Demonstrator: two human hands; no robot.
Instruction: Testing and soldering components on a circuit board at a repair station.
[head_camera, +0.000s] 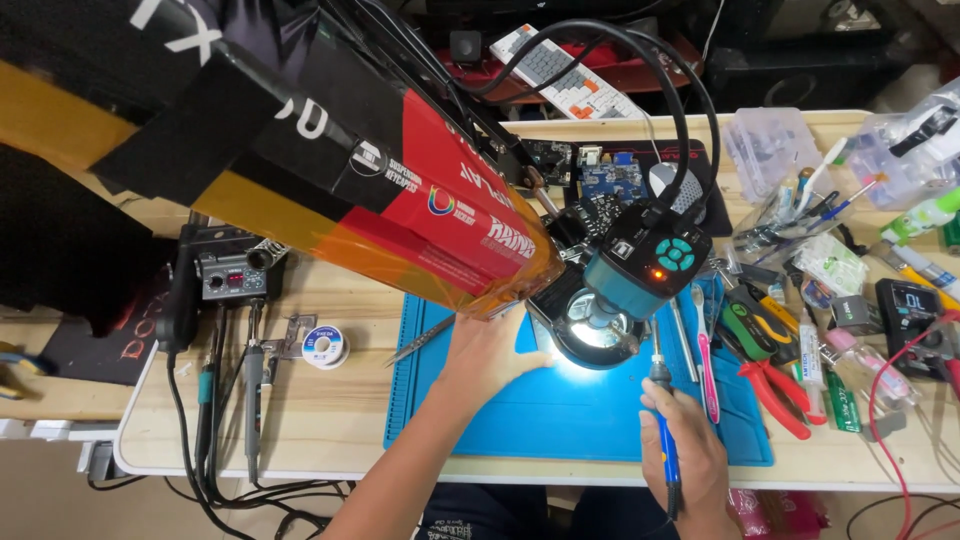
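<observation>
My left hand (487, 352) rests on the blue work mat (560, 420), its fingers reaching under the lit ring of the teal digital microscope (640, 270); what the fingers touch is hidden. Metal tweezers (420, 341) lie just left of that hand. My right hand (685, 450) grips a blue-handled soldering iron (664, 430), its tip pointing up toward the bright spot under the microscope. Circuit boards (600, 180) lie behind the microscope.
A large red, black and orange box (300, 160) hangs over the left of the table. A soldering station (230, 270), solder spool (325, 347) and cables sit left. Red pliers (775, 385), a pink tool (706, 350), a multimeter (915, 310) and bottles crowd the right. A keyboard (560, 65) lies behind.
</observation>
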